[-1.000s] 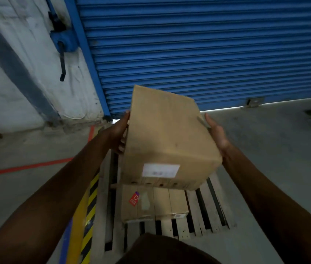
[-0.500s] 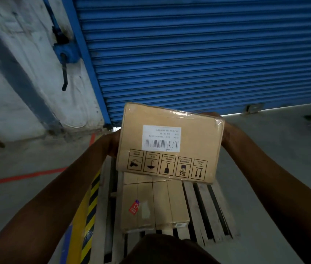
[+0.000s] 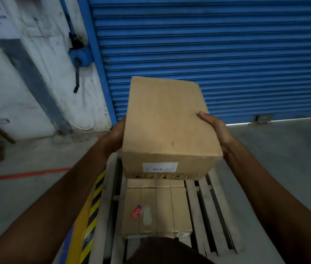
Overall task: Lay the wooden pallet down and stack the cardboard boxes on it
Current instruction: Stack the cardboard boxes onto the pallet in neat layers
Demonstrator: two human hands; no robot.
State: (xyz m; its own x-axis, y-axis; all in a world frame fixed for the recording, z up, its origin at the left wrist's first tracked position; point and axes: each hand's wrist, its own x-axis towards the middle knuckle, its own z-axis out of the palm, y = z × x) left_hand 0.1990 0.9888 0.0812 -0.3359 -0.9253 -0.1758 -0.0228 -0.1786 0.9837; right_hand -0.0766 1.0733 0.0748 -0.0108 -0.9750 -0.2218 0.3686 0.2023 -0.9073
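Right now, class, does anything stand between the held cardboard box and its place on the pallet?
Nothing visible blocks it. The left hand and right hand hold the box above the pallet; only the loaded boxes lie beneath, leaving its right side bare.

Cardboard box (image 3: 167, 126) now plain-face up.

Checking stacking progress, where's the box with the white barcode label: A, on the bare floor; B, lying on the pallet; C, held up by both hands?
C: the left hand and right hand hold the labelled box by its sides, above the pallet.
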